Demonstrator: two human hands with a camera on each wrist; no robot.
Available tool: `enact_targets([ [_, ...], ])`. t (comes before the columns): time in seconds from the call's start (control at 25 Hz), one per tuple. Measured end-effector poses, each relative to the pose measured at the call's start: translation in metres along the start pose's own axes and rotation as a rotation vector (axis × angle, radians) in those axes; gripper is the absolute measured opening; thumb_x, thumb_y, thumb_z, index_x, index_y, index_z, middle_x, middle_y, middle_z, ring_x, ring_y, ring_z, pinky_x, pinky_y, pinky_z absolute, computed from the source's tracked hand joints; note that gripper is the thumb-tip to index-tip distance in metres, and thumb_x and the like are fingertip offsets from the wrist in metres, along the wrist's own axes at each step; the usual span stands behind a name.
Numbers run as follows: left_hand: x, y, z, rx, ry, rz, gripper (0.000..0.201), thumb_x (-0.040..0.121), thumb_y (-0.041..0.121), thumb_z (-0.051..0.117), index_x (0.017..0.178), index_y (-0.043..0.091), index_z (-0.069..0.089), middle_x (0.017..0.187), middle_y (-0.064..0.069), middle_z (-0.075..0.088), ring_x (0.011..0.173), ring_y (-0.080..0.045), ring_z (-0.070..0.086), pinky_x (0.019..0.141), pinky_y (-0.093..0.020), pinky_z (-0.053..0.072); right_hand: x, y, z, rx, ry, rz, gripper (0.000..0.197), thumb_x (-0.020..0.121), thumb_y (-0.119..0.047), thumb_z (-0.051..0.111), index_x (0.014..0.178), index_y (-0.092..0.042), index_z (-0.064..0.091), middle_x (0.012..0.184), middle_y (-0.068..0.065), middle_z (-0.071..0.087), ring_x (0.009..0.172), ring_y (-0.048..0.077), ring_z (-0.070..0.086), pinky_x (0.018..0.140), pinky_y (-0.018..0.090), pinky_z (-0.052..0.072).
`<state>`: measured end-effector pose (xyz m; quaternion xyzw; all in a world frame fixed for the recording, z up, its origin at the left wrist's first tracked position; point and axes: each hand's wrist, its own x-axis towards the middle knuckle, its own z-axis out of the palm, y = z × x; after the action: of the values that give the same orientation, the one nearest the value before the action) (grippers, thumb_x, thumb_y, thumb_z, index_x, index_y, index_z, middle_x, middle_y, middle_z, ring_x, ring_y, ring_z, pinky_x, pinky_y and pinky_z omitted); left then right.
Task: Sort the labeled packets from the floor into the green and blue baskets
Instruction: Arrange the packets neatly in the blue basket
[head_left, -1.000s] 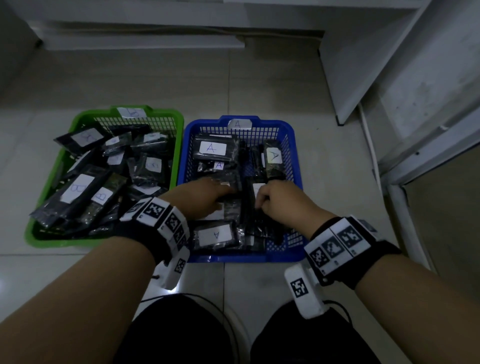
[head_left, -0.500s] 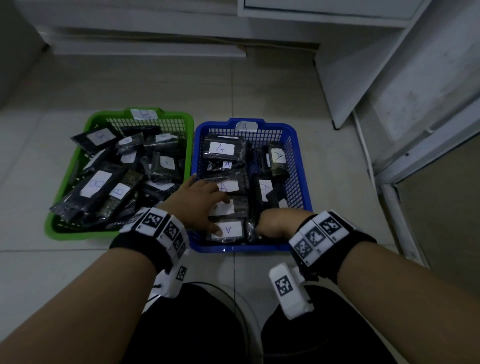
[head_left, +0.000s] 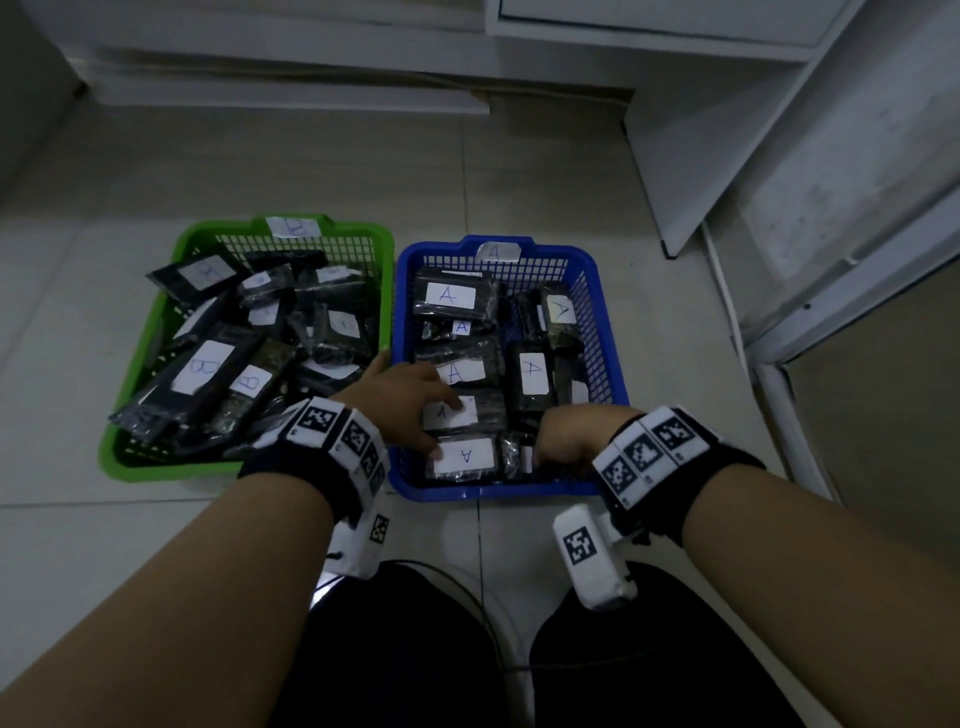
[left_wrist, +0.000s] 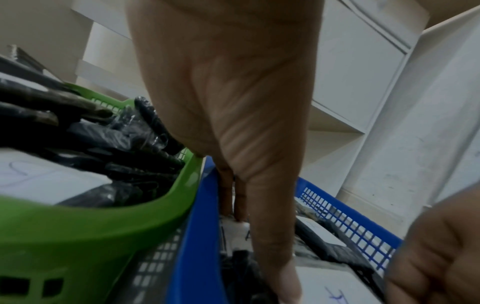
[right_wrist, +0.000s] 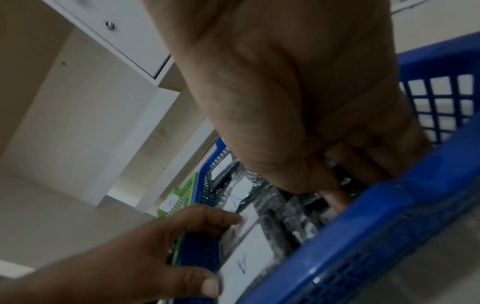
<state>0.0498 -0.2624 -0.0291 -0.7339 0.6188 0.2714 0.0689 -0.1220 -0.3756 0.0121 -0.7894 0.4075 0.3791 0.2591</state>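
Note:
A green basket (head_left: 156, 467) on the left holds several black packets labelled B. Beside it, a blue basket (head_left: 498, 489) holds black packets labelled A. My left hand (head_left: 431, 415) lies in the blue basket's near left part, its straight fingers resting on two A packets (head_left: 462, 457). My right hand (head_left: 566, 436) reaches down into the near right corner. In the right wrist view its curled fingers (right_wrist: 363, 164) and thumb pinch a black packet (right_wrist: 337, 172). The left wrist view shows flat fingers (left_wrist: 259, 195) on a white label.
Both baskets stand on a pale tiled floor (head_left: 519, 182). White cabinets (head_left: 675, 31) run along the back and a white door frame (head_left: 779, 364) stands to the right. My knees in dark trousers (head_left: 395, 649) and a cable lie just before the baskets.
Both hands have drawn back from the middle of the blue basket to its near edge. The left hand now lies flat on the near packets. The right hand has sunk into the near right corner.

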Motion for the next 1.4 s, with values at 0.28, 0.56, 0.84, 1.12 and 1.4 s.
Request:
enact_targets([
  [0.28,0.0,-0.008,-0.002,-0.168,0.018,0.046,0.059,0.07,0.042,0.078,0.124,0.039,0.055,0.125,0.005,0.044,0.126,-0.017,0.039,0.116,-0.053,-0.003,0.024,-0.004,0.02,0.459,0.026,-0.018,0.034,0.096,-0.006,0.043,0.065,-0.022,0.038,0.083,0.003,0.048,0.073,0.014,0.045,0.063,0.015,0.037],
  [0.56,0.0,-0.007,-0.002,-0.209,0.035,0.041,0.052,0.074,0.038,0.076,0.123,0.04,0.056,0.123,0.007,0.044,0.127,-0.014,0.038,0.116,-0.053,-0.004,0.028,-0.01,0.021,0.817,-0.124,0.019,0.024,0.092,0.006,0.038,0.077,-0.008,0.052,0.073,0.01,0.054,0.062,0.019,0.054,0.059,0.032,0.052],
  [0.84,0.001,-0.005,-0.004,-0.147,-0.024,0.026,0.071,0.07,0.06,0.069,0.134,0.042,0.043,0.134,0.005,0.04,0.134,-0.018,0.031,0.114,-0.055,-0.009,0.038,0.0,0.033,0.545,0.05,-0.103,0.014,0.089,-0.006,0.056,0.077,-0.012,0.055,0.082,0.005,0.056,0.075,0.015,0.056,0.081,0.03,0.052],
  [1.12,0.012,0.006,-0.027,-0.068,-0.007,0.01,0.048,0.087,0.043,0.06,0.131,0.024,0.053,0.129,0.0,0.052,0.118,-0.019,0.051,0.103,-0.035,0.038,0.059,0.025,-0.016,0.156,0.575,-0.017,0.034,0.086,-0.015,0.061,0.117,-0.002,0.053,0.12,0.018,0.057,0.111,0.034,0.055,0.087,0.035,0.048],
  [1.4,0.06,0.029,-0.039,-0.002,0.079,0.06,0.046,0.087,0.038,0.06,0.13,0.026,0.052,0.134,-0.001,0.044,0.123,-0.026,0.036,0.103,-0.043,0.036,0.07,0.043,-0.01,-0.093,0.255,-0.117,0.121,0.058,-0.021,0.089,0.148,-0.015,0.008,0.154,0.018,0.013,0.132,0.038,0.039,0.101,0.043,0.045],
])
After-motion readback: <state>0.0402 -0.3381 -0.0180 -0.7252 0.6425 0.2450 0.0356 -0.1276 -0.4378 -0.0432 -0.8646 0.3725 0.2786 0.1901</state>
